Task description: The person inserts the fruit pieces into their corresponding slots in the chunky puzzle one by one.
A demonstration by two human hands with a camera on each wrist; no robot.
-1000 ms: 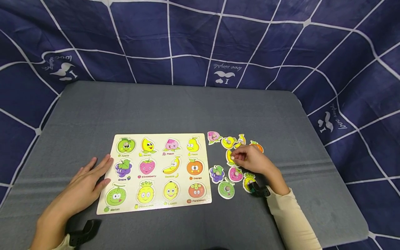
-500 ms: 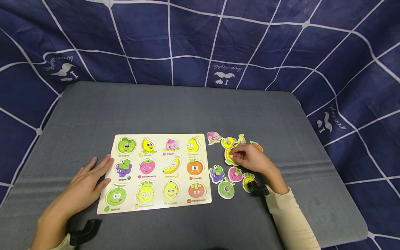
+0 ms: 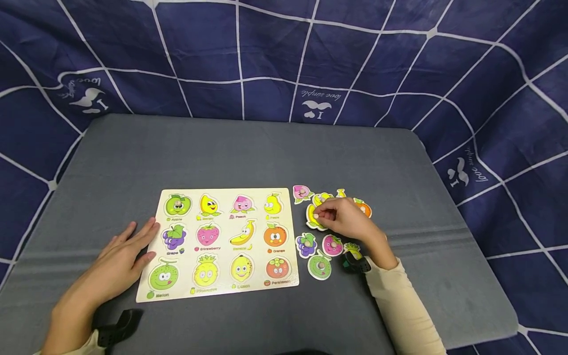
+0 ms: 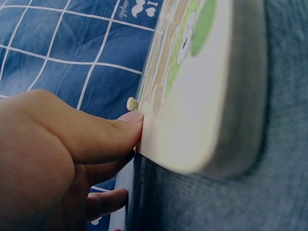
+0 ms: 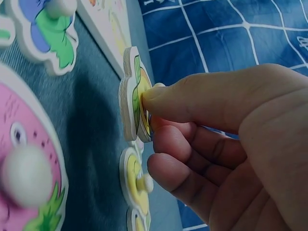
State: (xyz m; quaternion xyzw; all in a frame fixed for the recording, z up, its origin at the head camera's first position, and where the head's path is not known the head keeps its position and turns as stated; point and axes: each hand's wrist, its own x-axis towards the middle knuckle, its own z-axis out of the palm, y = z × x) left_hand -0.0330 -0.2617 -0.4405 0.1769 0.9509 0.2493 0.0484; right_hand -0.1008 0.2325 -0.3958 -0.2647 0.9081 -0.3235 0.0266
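My right hand [image 3: 352, 222] pinches a yellow mango puzzle piece [image 3: 312, 217] with green leaves between thumb and fingers. In the right wrist view the mango piece stands tilted, raised off the table, with its shadow below. To its left lies a cream fruit puzzle board [image 3: 259, 268] with printed recesses. An apple piece [image 3: 178, 204] with a knob sits in the board's top left recess. My left hand [image 3: 117, 261] rests along the board's left edge, fingers extended. Up close, its thumb [image 4: 108, 137] touches the board's edge.
Several loose knobbed pieces lie right of the board: peach [image 3: 301, 193], orange [image 3: 364, 208], grape [image 3: 306, 245], strawberry [image 3: 333, 245], melon [image 3: 319, 266] and a pineapple [image 3: 353, 249] partly under the wrist strap. A navy grid-patterned cloth [image 3: 266, 54] hangs behind the grey table [image 3: 213, 153].
My right hand has lifted the mango piece from among the loose pieces and shifted it left toward the board. The left hand has stayed at the board's edge.
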